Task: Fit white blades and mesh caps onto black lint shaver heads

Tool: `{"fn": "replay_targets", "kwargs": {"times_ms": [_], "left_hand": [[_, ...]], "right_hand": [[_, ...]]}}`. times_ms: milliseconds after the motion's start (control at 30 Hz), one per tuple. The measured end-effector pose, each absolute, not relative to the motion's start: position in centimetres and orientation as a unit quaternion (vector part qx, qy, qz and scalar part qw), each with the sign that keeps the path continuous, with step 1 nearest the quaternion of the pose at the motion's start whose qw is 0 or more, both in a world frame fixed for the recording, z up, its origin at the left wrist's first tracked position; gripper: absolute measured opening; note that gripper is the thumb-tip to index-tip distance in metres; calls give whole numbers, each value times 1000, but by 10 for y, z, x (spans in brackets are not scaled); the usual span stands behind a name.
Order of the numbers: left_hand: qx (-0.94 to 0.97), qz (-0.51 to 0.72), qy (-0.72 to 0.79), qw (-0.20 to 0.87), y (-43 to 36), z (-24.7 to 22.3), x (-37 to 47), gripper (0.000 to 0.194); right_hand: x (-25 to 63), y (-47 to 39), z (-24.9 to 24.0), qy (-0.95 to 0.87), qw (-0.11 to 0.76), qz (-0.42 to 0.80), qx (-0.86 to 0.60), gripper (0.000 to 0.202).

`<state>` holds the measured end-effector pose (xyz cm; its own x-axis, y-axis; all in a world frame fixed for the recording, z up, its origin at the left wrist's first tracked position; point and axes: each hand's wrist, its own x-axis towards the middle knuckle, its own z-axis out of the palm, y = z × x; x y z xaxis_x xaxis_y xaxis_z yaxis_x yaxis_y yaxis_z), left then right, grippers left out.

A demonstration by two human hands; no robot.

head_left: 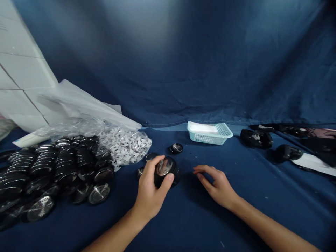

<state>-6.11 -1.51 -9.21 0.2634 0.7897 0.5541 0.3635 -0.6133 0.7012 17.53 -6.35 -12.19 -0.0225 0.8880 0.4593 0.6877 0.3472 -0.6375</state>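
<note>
Head cam first, and from my remote seat I've got the left hand [151,190] closed on a round black part with a shiny perforated metal face [165,166]. That part sits just past the palm, pinched between thumb and index finger: index over the far left edge, thumb on the near right edge, metal face turned up. I can't tell from here if it's lifted or resting on the dark blue cloth tabletop [223,227], since the hand hides its lower side.

Right hand [219,185] is off to the right, well apart from the part, fingers curled, thumb and index tips near each other. Can't tell whether those tips touch or pinch anything tiny.

Just beyond the left hand I see a small round black part with a metallic inside [176,148]. Farther back there's a pale blue plastic mesh basket [210,140] with something white in it. Over on the left I've got a big pile of stacked black discs [65,164], right next to a clear plastic bag of small whitish-grey pieces [128,145]. More black items [256,138] lie on the right, too blurry for me to name
</note>
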Motion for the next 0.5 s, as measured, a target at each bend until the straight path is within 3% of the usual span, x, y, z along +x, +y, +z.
{"fn": "replay_targets", "kwargs": {"times_ms": [133, 233, 400, 500], "left_hand": [[854, 311, 363, 208, -14, -93, -58, 71], [890, 269, 337, 149, -15, -90, -58, 79], [881, 264, 376, 116, -16, -87, -59, 45], [879, 236, 386, 154, -12, -92, -57, 34]], "right_hand": [[176, -63, -124, -710, 422, 124, -551, 23], [177, -62, -126, -706, 428, 131, -548, 24], [176, -67, -118, -701, 476, 102, -521, 28], [171, -74, -110, -760, 433, 85, -477, 40]]}}
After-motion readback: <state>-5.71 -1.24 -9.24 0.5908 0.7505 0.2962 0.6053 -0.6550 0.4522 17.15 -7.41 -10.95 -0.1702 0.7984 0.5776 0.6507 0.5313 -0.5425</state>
